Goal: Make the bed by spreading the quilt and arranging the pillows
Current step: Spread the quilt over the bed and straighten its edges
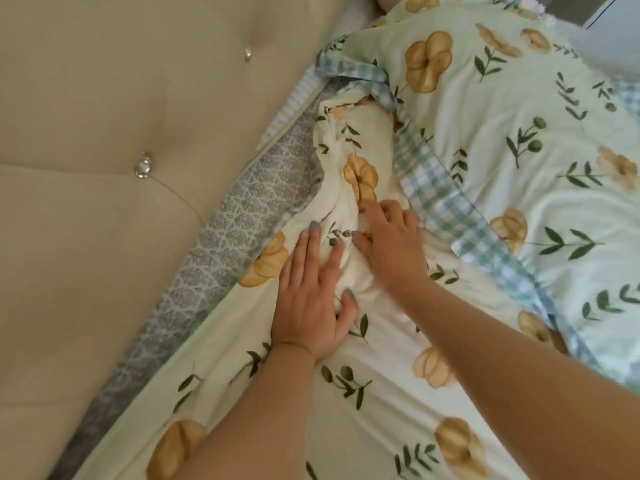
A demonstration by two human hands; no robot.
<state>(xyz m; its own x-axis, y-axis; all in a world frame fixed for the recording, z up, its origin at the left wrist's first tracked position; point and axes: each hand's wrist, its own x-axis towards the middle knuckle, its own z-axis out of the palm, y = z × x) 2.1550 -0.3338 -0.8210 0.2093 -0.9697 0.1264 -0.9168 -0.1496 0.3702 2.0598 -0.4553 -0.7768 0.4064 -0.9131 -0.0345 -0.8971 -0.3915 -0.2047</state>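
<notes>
A pale floral sheet (363, 403) with yellow flowers covers the bed; it is bunched into a wrinkled ridge near the headboard. My left hand (311, 299) lies on that ridge, thumb and fingers closed around a fold. My right hand (389, 240) is just right of it, fingers curled into the same bunched cloth. A floral quilt (502, 109) with a blue-green checked border (440, 202) lies on the right, its edge folded back beside my right hand. No pillow shows clearly.
A beige tufted headboard (104, 168) with crystal buttons fills the left side. A grey patterned mattress edge (235, 223) runs diagonally between headboard and sheet. A striped white band (301, 98) lies above it.
</notes>
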